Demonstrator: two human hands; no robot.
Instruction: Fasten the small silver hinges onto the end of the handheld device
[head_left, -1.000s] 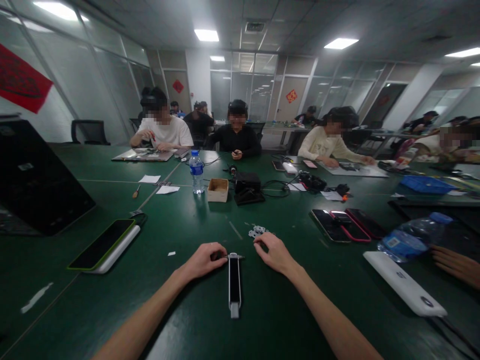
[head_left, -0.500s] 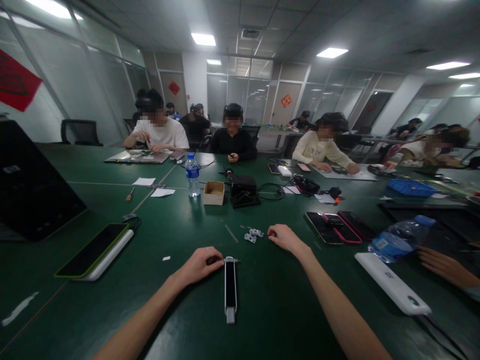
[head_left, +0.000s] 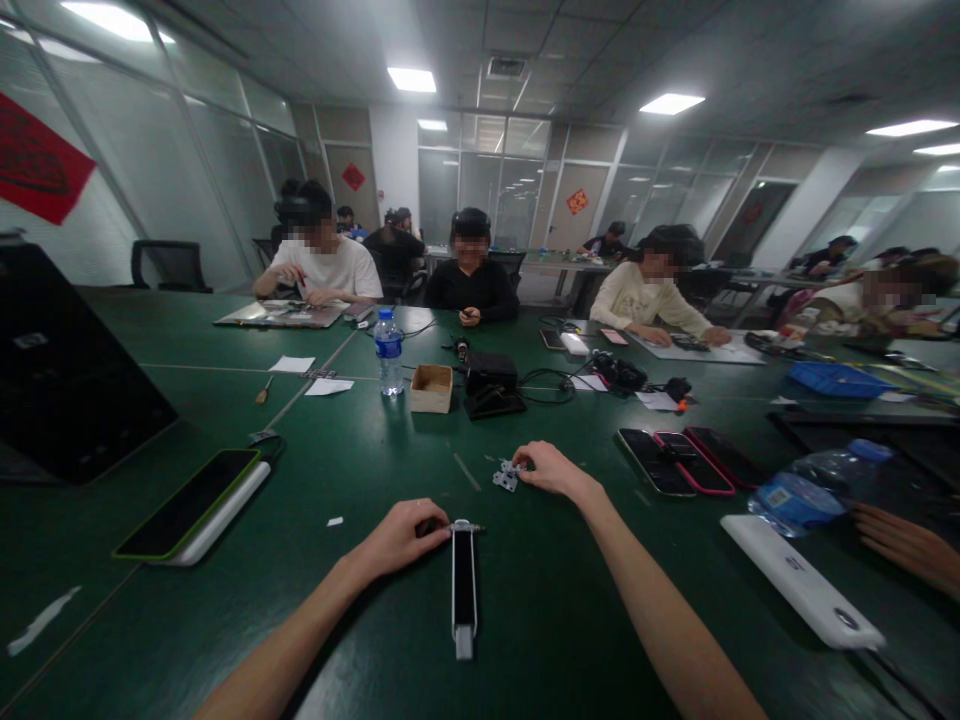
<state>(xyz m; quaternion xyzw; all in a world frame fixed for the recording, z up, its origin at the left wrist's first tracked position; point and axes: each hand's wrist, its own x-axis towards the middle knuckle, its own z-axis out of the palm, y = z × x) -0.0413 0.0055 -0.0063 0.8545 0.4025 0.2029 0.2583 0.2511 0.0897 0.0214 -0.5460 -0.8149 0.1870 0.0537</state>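
A small cluster of perforated metal pieces [head_left: 506, 478] lies on the green tabletop [head_left: 540, 640], directly under the fingertips of the right hand [head_left: 553, 470]. The fingers curl down at the cluster's edge and appear to touch it, though whether they pinch it cannot be told. The left hand [head_left: 401, 537] is well apart from the right, curled closed at the top end of a black-and-white handled tool [head_left: 464, 590], which lies straight on the table with its thin metal tip [head_left: 466, 526] just beside the fingers. Whether that hand grips the tool cannot be told. A scrap of white paper [head_left: 334, 521] sits left of the left hand, and beyond it a phone in a green case [head_left: 187, 505] rests on a white power bank [head_left: 225, 520]. Three phones [head_left: 671, 463] lie right of the right hand, near a water bottle on its side [head_left: 799, 500] and a long white power bank [head_left: 799, 580]. A co-worker's hand [head_left: 907, 545] reaches in at the far right. Ahead of the hands stand a small cardboard box [head_left: 431, 388] and an upright water bottle [head_left: 388, 355].
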